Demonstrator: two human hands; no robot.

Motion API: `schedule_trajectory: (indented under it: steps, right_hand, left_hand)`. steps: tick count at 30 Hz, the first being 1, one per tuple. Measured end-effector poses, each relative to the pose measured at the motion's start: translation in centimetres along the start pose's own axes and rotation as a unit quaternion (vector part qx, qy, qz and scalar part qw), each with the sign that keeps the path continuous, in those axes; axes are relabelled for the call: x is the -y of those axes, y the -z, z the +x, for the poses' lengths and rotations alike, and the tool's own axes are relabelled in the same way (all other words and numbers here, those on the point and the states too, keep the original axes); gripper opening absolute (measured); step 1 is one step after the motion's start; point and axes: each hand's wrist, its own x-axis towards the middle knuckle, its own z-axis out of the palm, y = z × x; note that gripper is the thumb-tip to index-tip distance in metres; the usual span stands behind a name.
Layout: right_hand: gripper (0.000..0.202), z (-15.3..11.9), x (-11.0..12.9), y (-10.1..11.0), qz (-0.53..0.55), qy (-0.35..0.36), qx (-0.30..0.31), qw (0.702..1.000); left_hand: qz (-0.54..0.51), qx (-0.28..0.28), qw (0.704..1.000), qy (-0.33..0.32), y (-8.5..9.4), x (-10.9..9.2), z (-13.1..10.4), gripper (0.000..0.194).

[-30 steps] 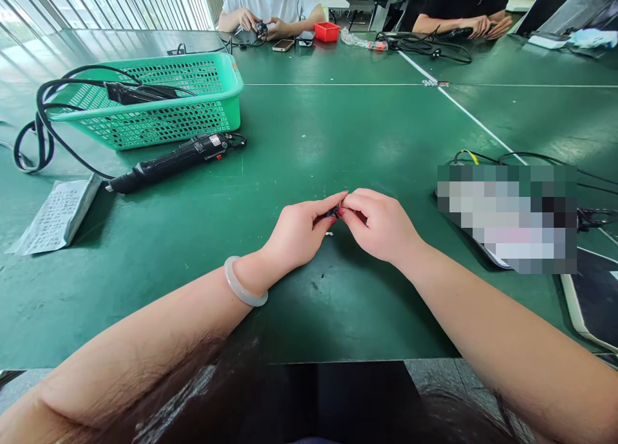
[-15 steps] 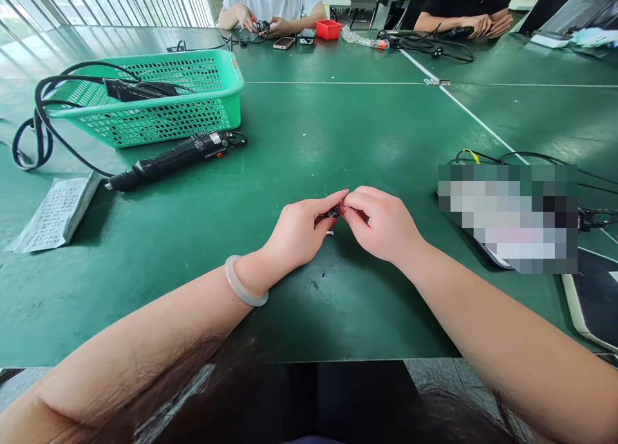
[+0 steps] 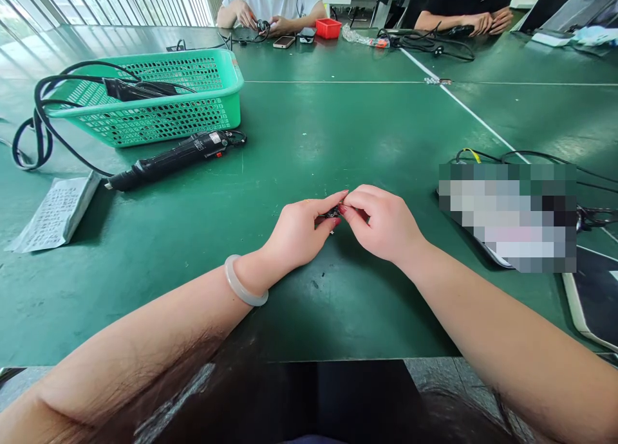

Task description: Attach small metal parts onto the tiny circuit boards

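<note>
A small dark part [image 3: 331,213] is pinched between the fingers of my left hand [image 3: 298,233], above the green table [image 3: 290,154]. My right hand [image 3: 385,224] meets it from the right, thumb and forefinger pressed together at the part's right end. The fingertips of both hands touch or nearly touch, and they cover most of the part. Its shape is too small to tell. A tiny pale bit [image 3: 331,232] shows just under the left fingertips.
On the left lie a green basket [image 3: 168,119] with black cables, a black electric screwdriver [image 3: 176,161] and a paper-wrapped packet [image 3: 58,212]. A blurred-out object [image 3: 506,219] lies right. Two people sit across, near a red box [image 3: 328,28].
Both hands have stayed almost in place. The small dark part and the pale bit under the left fingertips appear very slightly shifted.
</note>
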Motion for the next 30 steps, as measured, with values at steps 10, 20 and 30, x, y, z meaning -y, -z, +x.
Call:
schedule_trajectory:
  steps: [10,20,30]
  right_hand:
    - [0.025,-0.06,-0.14,-0.14,0.015,-0.006,-0.013,1.000]
    - [0.021,0.07,-0.44,-0.30,0.072,-0.017,-0.032,0.997]
    - [0.012,0.08,-0.18,-0.17,0.089,-0.021,-0.048,0.995]
  left_hand:
    - [-0.023,0.004,1.000,0.013,0.10,0.16,0.08,0.046]
    - [-0.066,0.007,0.996,0.064,0.09,-0.01,0.09,0.044]
    - [-0.168,0.017,0.982,0.080,-0.12,0.13,0.26,0.053]
